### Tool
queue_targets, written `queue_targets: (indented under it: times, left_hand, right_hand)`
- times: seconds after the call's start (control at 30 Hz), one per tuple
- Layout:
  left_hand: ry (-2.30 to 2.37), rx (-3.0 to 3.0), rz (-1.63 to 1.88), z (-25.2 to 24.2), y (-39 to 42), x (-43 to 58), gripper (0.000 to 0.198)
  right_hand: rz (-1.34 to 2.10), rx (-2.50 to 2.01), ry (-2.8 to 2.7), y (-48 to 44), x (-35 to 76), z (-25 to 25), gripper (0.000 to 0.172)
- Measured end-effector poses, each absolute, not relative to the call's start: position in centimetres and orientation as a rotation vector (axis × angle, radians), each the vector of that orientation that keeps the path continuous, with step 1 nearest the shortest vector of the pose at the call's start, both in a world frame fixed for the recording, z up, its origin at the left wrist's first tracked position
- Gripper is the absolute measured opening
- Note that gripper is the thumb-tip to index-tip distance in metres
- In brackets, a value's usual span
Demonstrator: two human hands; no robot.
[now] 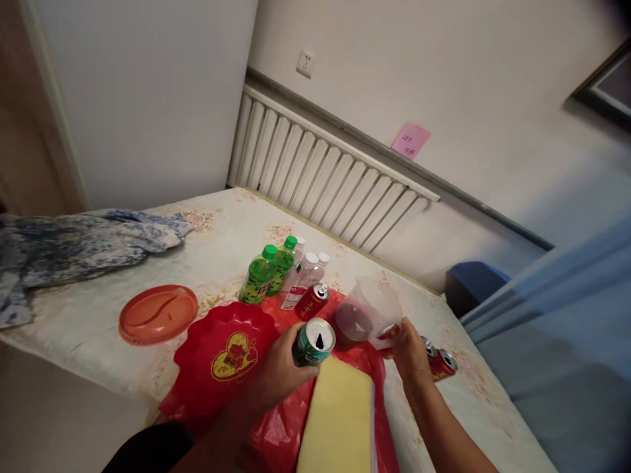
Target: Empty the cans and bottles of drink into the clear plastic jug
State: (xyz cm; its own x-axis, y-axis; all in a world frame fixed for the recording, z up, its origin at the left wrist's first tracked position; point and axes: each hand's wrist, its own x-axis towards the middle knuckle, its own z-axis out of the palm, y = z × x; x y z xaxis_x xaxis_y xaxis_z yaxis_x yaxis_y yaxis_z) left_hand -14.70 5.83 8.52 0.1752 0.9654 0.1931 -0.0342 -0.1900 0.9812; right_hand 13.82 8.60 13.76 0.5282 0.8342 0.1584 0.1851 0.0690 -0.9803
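Note:
My left hand (284,361) is wrapped round a green drink can (314,345), its opened top tilted toward me. In my right hand (407,345) is the handle of a translucent plastic jug (374,305), tipped to the left, so its inside partly shows. Just beyond the green can stands a red can (312,301). Below it lies a folded yellow cloth (340,414) on a red plastic bag (280,427). A scalloped red tray (197,358) with a heart picture sits left of my left hand.
Green-capped bottles (259,276) and white-capped clear bottles (308,269) stand behind the red can. An orange oval dish (158,314) lies at left, near a patterned cloth (89,246). More red cans (442,364) are right of my right hand. A radiator (320,157) lines the wall.

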Motion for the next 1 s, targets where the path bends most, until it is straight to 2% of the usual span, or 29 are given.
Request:
queue_targets:
  times: [0.17, 0.27, 0.33, 0.47, 0.57, 0.8, 1.0]
  left_hand:
    - [0.909, 1.423, 1.198, 7.2, 5.7, -12.6, 0.071]
    - [0.908, 1.432, 1.174, 7.0, 5.9, -11.6, 0.071]
    - [0.927, 1.454, 1.172, 7.1, 5.9, -10.9, 0.071]
    - [0.955, 1.522, 1.157, 7.0, 5.8, -9.5, 0.063]
    - [0.952, 1.584, 1.136, 6.6, 5.6, -8.4, 0.056]
    - [0.859, 1.657, 1.099, 5.2, 5.3, -6.0, 0.057]
    - [0.73, 1.699, 0.952, 5.2, 5.7, -5.5, 0.075]
  right_hand:
    - [0.15, -1.667, -0.898, 4.6, 13.1, 14.6, 0.042]
    - [0.286, -1.623, -1.228, 1.6, 10.3, 13.6, 0.041]
    - [0.43, -1.603, -1.355, 0.3, 8.0, 12.4, 0.05]
    - [0.551, -1.589, -1.328, -0.3, 4.6, 10.4, 0.064]
    - [0.596, -1.6, -1.265, 0.1, 3.8, 9.8, 0.065]
    - [0.501, -1.737, -1.16, -0.1, 4.8, 9.4, 0.065]
    - [0.316, -1.809, -1.019, -1.5, 8.4, 7.7, 0.066]
